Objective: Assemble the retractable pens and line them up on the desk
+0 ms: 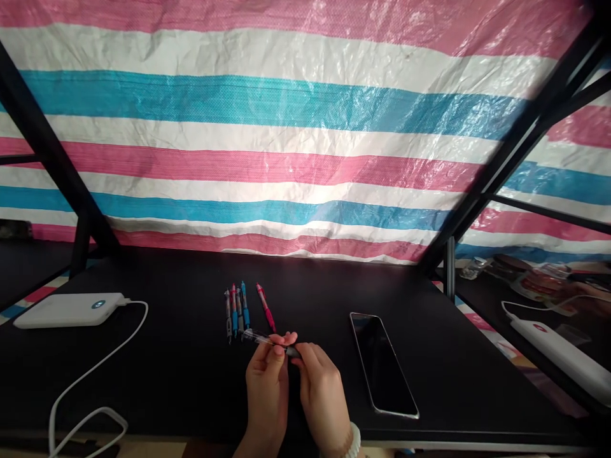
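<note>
Both hands meet over the front middle of the black table. My left hand point(268, 375) is closed on the clear barrel of a pen point(258, 336), whose clear end points to the left. My right hand point(322, 381) pinches the grey grip part of the same pen, on its right. Just beyond the hands, several pens point(234, 310) in blue, grey and pink lie side by side. A pink pen point(265, 306) lies apart, to their right. The exact fingertip contacts are partly hidden.
A phone point(384, 366) lies right of my hands. On the left is a white power bank point(69, 310) with a white cable point(95, 367). Black metal frame bars slant up at both sides, before a striped sheet point(267, 165). Another power bank point(561, 356) is at the far right.
</note>
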### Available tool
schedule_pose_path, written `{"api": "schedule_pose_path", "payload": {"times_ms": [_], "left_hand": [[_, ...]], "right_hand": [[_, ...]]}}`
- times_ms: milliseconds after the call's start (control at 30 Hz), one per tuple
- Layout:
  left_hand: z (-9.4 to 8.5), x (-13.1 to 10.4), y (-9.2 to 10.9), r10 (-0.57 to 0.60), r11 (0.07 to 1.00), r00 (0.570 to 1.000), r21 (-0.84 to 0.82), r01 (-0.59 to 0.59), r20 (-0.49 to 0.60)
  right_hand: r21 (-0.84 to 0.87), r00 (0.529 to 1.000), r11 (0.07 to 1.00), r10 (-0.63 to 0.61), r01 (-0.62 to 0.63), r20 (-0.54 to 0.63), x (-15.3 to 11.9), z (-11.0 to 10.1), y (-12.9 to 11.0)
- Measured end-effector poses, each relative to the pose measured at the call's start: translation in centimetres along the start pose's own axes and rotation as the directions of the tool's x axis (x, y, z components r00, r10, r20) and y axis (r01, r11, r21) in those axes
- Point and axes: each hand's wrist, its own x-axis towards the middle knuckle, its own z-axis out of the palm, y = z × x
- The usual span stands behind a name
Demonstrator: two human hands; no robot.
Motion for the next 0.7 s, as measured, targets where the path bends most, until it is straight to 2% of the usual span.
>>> {"api": "schedule_pose_path", "payload": {"times_ms": [100, 200, 267, 333, 400, 533, 700], "left_hand": [[-0.6, 0.3, -0.2, -0.042, 0.998, 0.999, -0.041, 0.042, 0.005], [-1.0, 0.5, -0.4, -0.064, 0.99, 0.998, -0.128, 0.064, 0.003], [-0.9, 0.5, -0.4, -0.055, 0.985, 0.998, -0.165, 0.055, 0.0], [-0.8, 0.5, -0.3, -0.044, 0.983, 0.999, -0.181, 0.044, 0.007], [-0.7, 0.4, -0.2, -0.045, 0.981, 0.999, -0.19, 0.048, 0.018], [-0.7, 0.2, -0.1, -0.08, 0.979, 0.997, -0.185, 0.083, 0.024], [-0.4, -0.1, -0.2, -0.052, 0.995, 0.998, -0.085, 0.054, 0.024]], "right_hand": [[0.269, 0.993, 0.957, 0.091, -0.108, 0.075, 0.3, -0.4, 0.3], [0.526, 0.969, 0.814, 0.21, -0.247, 0.13, 0.4, -0.8, 1.1], [0.604, 0.947, 0.732, 0.29, -0.314, 0.14, 0.3, -0.7, 1.6], [0.615, 0.922, 0.694, 0.352, -0.374, 0.163, 0.1, -0.4, 1.9], [0.583, 0.913, 0.709, 0.373, -0.397, 0.168, 0.1, -0.1, 1.8], [0.536, 0.943, 0.781, 0.318, -0.321, 0.101, 0.3, 0.3, 1.2], [0.561, 0.927, 0.763, 0.374, -0.321, 0.022, 0.0, 0.1, 1.2]]}}
